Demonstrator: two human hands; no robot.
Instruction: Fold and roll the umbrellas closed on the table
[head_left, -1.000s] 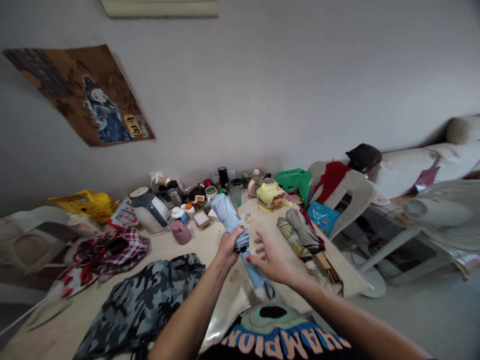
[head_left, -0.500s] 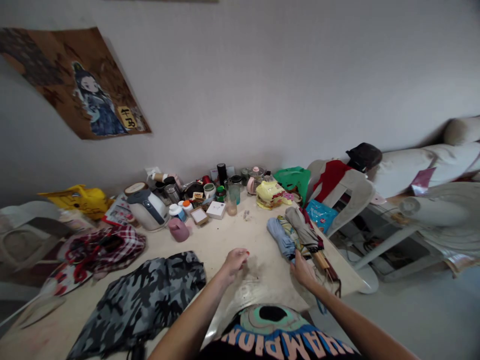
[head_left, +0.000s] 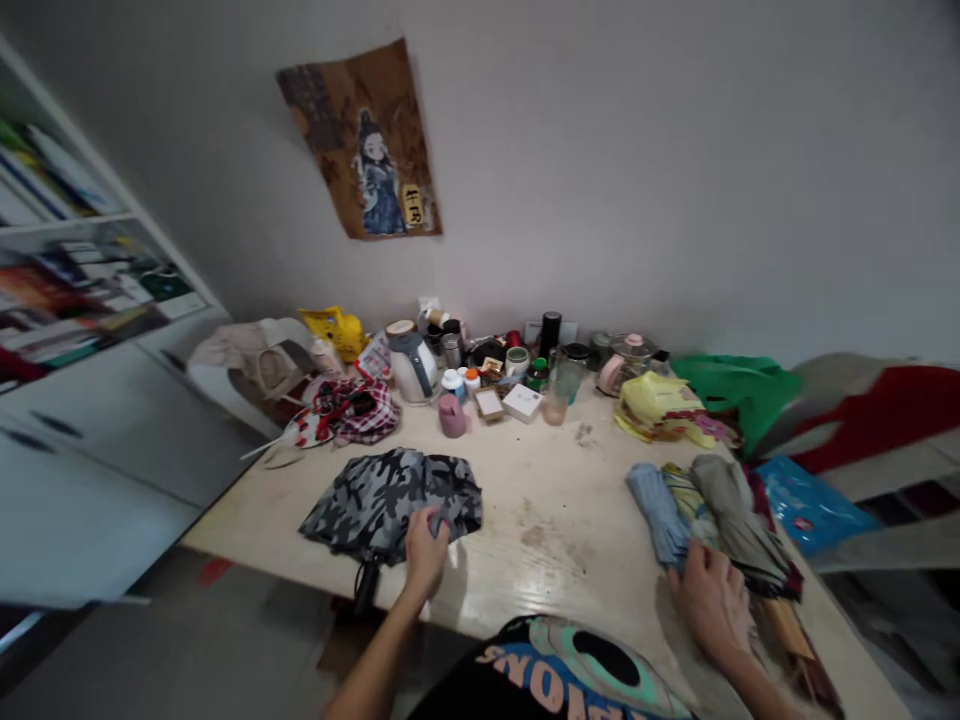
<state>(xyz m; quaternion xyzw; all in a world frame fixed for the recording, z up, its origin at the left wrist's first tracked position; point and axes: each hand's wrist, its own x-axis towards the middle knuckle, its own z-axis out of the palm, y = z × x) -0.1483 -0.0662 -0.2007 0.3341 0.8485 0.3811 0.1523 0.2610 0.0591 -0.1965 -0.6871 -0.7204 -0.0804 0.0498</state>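
Observation:
My left hand (head_left: 426,548) lies on the near edge of a grey camouflage umbrella (head_left: 390,492) that is spread loosely on the cream table (head_left: 555,530). Its fingers curl into the fabric, and the umbrella's black handle (head_left: 365,585) hangs over the table's front edge. My right hand (head_left: 709,598) rests with fingers stretched on the near ends of a row of folded umbrellas at the right. A light blue folded umbrella (head_left: 658,510) is the leftmost of these, and a grey-brown one (head_left: 731,515) lies beside it.
Along the wall stand a white kettle (head_left: 411,362), a pink cup (head_left: 452,415), jars, small boxes and a glass. A plaid umbrella (head_left: 352,408) lies at the far left, yellow cloth (head_left: 660,408) and a green bag (head_left: 739,385) at the far right. Bookshelves (head_left: 67,260) stand left.
The light blue umbrella went from both hands to the row at the right. My left hand moved left onto the camouflage umbrella, and my view swung left.

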